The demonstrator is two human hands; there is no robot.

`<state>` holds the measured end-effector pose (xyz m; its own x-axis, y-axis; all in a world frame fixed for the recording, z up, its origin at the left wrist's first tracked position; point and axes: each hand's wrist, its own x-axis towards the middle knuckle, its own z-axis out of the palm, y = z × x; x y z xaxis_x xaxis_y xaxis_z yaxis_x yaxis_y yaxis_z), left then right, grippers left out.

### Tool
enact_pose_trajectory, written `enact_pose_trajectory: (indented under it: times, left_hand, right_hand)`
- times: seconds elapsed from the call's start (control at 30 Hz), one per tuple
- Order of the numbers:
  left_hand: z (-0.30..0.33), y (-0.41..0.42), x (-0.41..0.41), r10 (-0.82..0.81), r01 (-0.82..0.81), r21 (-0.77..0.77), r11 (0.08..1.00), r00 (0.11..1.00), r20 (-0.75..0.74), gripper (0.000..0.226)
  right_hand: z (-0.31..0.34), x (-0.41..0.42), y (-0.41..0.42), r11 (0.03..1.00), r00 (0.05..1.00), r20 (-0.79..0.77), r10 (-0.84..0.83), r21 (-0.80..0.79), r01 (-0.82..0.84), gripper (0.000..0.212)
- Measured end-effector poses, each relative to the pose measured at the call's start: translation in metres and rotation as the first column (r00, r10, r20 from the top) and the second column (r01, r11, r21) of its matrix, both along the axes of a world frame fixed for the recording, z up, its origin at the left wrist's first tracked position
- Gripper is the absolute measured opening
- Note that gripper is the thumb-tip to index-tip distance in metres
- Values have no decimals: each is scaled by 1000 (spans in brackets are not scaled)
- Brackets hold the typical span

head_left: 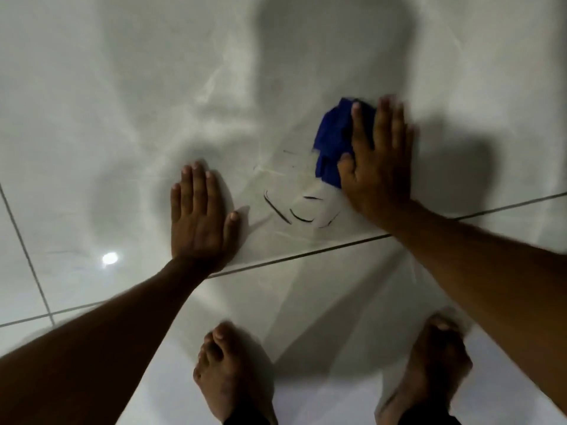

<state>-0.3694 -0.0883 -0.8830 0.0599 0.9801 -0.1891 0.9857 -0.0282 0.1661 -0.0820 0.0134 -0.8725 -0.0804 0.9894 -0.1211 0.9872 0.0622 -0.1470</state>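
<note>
Pressed flat under the right hand (380, 167), fingers straight, the blue cloth (333, 138) is pinned to the tile (122, 118) in the head view. Wiping is judged in hand; next, a sweep over the black marks (277, 210) just beside it is called for.

Glossy pale floor tiles (92, 87) fill the view, crossed by dark grout lines (306, 255). A small round lamp glare (109, 258) shines at left; soft shadows (331, 41) lie across the tiles
</note>
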Motion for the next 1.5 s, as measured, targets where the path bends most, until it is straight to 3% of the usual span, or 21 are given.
enact_pose_trajectory:
  times: [0.07, 0.17, 0.23, 0.37, 0.47, 0.53, 0.63, 0.73, 0.8, 0.9, 0.97, 1.13, 1.2, 1.3, 1.37, 1.43, 1.5]
  left_hand:
    - [1, 1, -1, -5, 5, 6, 1000, 1000, -2, 77]
    - [2, 2, 0, -10, 10, 3, 1000, 1000, -9, 77]
    - [1, 1, -2, -13, 13, 4, 1000, 1000, -3, 77]
    - [-1, 2, -2, -28, 28, 18, 999, 999, -18, 76]
    - [-1, 1, -2, -35, 35, 14, 999, 999, -27, 76]
    - [-1, 1, -2, -27, 27, -1, 1000, 999, -19, 76]
    - [-1, 1, -3, -19, 19, -7, 1000, 1000, -14, 76]
    - [-1, 2, -1, -19, 19, -12, 1000, 1000, -16, 76]
    - [-1, 2, -2, -19, 18, -29, 999, 1000, -17, 77]
    - [-3, 2, -2, -26, 26, -23, 999, 999, -20, 77]
    - [-3, 2, -4, -31, 31, -9, 999, 999, -8, 76]
    - [-1, 2, -1, -4, 4, -4, 1000, 1000, 9, 74]
    - [-3, 2, -2, -9, 9, -3, 1000, 1000, 17, 74]
    - [-5, 1, -5, -3, 2, 19, 1000, 999, 36, 71]
    - [-3, 3, -5, 59, -60, 20, 998, 996, 72, 70]
    - [1, 6, -3, 108, -111, 22, 994, 989, 106, 70]
    - [5, 7, -6, 97, -99, 14, 995, 989, 115, 68]
  right_hand:
    - [3, -10, -17, 998, 997, 28, 68, 12, -68, 71]
    - [19, -19, -123, 967, 974, 20, 224, -129, -220, 74]
    - [28, -14, -160, 955, 972, -34, 232, -184, -234, 70]
    - [4, -28, -32, 993, 993, -8, 116, -21, -116, 77]
    - [-10, -37, 46, 996, 998, 56, 0, 93, -5, 70]
    - [-12, -28, -2, 977, 984, 10, 176, 117, -176, 67]
    - [3, -2, -124, 861, 860, -20, 509, -6, -509, 84]
    - [4, 6, -125, 785, 786, -41, 617, -38, -618, 79]
    - [-2, -23, -65, 823, 823, -39, 567, 65, -564, 69]
    - [-11, -73, 31, 960, 971, -42, 237, 163, -227, 62]
    - [-10, -82, 22, 980, 992, -72, 106, 174, -92, 59]
    - [24, -21, -152, 914, 919, -65, 390, -92, -394, 84]
    - [19, -33, -119, 914, 918, -64, 392, -88, -396, 82]
    - [2, -107, 0, 964, 963, -65, 263, 65, -259, 62]
    - [-2, -135, 35, 970, 970, -62, 233, 78, -228, 65]
    - [-7, -122, -9, 932, 928, -100, 360, 93, -352, 65]
    - [5, -88, -99, 856, 852, -91, 515, 6, -517, 68]
